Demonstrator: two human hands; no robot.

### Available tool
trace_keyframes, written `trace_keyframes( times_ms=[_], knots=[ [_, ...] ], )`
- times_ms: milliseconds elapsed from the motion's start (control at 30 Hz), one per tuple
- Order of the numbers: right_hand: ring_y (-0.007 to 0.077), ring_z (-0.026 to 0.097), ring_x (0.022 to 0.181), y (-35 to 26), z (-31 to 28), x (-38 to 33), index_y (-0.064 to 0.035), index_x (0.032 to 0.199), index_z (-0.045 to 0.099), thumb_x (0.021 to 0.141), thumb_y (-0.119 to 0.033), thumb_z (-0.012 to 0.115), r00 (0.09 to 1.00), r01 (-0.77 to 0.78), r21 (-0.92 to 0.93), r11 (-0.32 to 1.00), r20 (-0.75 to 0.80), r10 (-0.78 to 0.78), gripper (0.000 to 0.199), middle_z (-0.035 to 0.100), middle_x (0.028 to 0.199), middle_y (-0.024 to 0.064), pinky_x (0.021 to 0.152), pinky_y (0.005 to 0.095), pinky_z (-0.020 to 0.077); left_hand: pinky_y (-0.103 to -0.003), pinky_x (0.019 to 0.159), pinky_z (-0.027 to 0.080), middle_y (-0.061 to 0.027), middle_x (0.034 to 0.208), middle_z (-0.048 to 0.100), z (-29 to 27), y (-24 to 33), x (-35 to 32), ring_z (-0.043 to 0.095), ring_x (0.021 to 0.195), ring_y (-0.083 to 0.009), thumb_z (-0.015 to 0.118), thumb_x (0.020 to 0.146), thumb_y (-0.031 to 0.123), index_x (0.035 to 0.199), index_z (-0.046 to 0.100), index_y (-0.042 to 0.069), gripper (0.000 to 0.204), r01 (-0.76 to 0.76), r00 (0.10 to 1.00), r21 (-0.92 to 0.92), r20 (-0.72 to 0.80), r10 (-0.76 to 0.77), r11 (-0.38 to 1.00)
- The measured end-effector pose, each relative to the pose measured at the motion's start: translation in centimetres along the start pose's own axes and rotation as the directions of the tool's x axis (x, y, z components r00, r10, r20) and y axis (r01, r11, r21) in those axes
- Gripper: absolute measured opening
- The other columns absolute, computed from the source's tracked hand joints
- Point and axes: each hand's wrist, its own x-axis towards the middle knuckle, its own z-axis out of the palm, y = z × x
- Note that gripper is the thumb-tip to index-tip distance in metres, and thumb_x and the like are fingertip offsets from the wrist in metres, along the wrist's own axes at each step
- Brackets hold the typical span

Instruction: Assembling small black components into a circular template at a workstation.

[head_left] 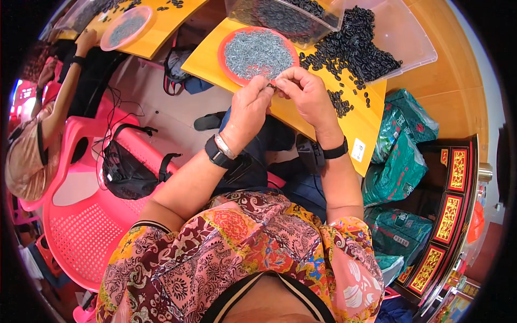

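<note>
My left hand and my right hand meet fingertip to fingertip just over the table's near edge. A small black plastic piece shows between them, pinched by my left thumb and finger. My right thumb and fingertips press together against it; whatever they hold is too small to make out. Right behind my hands lies a red round plate heaped with small silvery metal pins. To the right, many small black ring-like pieces spill over the yellow table.
A clear plastic bin lies tipped at the right, and another clear bin of black pieces stands behind the plate. Green bags are piled right of the table. A pink chair holds a black bag. Another person works at the left table.
</note>
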Motion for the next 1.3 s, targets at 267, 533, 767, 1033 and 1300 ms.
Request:
trace_keyframes(
  times_ms=[267, 533, 767, 1033, 1300],
  knots=[
    [0.0053, 0.051, 0.067, -0.1, 0.0, 0.0, -0.0014, 0.086, 0.059, 0.088, -0.008, 0.058, 1.0, -0.009, 0.007, 1.0, 0.002, 0.009, 0.008, 0.056, 0.074, -0.0022, 0.062, 0.02, 0.0422, -0.02, 0.049, 0.035, 0.0018, 0.061, 0.048, 0.1, 0.3, 0.0, 0.045, 0.053, -0.0055, 0.046, 0.092, 0.013, 0.077, 0.05, 0.005, 0.017, -0.004, 1.0, 0.003, 0.003, 0.004, 1.0],
    [0.0051, 0.05, 0.067, -0.2, 0.2, -0.2, -0.0014, 0.084, 0.06, 0.087, -0.008, 0.058, 1.0, -0.019, -0.014, 1.0, 0.002, 0.019, 0.008, 0.056, 0.073, -0.0023, 0.062, 0.0199, 0.0422, -0.021, 0.048, 0.036, 0.0005, 0.06, 0.049, 0.2, 0.2, -0.3, 0.045, 0.053, -0.0067, 0.047, 0.09, 0.012, 0.076, 0.051, 0.004, 0.016, -0.031, 0.999, 0.013, -0.023, 0.031, 0.999],
    [0.0057, 0.054, 0.07, 0.0, 0.9, -0.8, -0.0001, 0.086, 0.061, 0.087, -0.006, 0.057, 0.997, 0.038, -0.095, 0.995, -0.068, -0.045, 0.007, 0.06, 0.076, -0.0007, 0.064, 0.0207, 0.0444, -0.021, 0.049, 0.037, -0.0001, 0.059, 0.049, 0.1, -0.2, -0.4, 0.046, 0.052, -0.0073, 0.048, 0.09, 0.012, 0.077, 0.051, 0.003, 0.016, -0.032, 0.999, 0.002, -0.019, 0.032, 0.999],
    [0.0049, 0.054, 0.069, 1.4, 1.5, -2.4, -0.0002, 0.088, 0.061, 0.087, -0.008, 0.058, 0.981, 0.034, 0.05, 0.998, -0.193, -0.024, 0.008, 0.061, 0.076, -0.0008, 0.063, 0.0199, 0.0447, -0.022, 0.048, 0.037, 0.0002, 0.06, 0.047, 0.7, -0.3, -0.5, 0.045, 0.052, -0.0071, 0.047, 0.089, 0.006, 0.077, 0.052, 0.002, 0.015, 0.063, 0.998, -0.137, 0.032, -0.059, 0.989],
    [0.0073, 0.056, 0.068, 3.7, -9.1, -2.4, -0.0019, 0.096, 0.067, 0.082, -0.012, 0.062, 0.858, -0.145, -0.278, 0.949, -0.513, -0.019, 0.018, 0.065, 0.077, 0.0003, 0.063, 0.0224, 0.0456, -0.02, 0.052, 0.038, 0.0015, 0.065, 0.05, -0.2, 0.5, 0.1, 0.049, 0.055, -0.0078, 0.046, 0.092, 0.013, 0.079, 0.051, 0.007, 0.015, 0.051, 0.998, -0.122, 0.028, -0.048, 0.991]
  ],
)
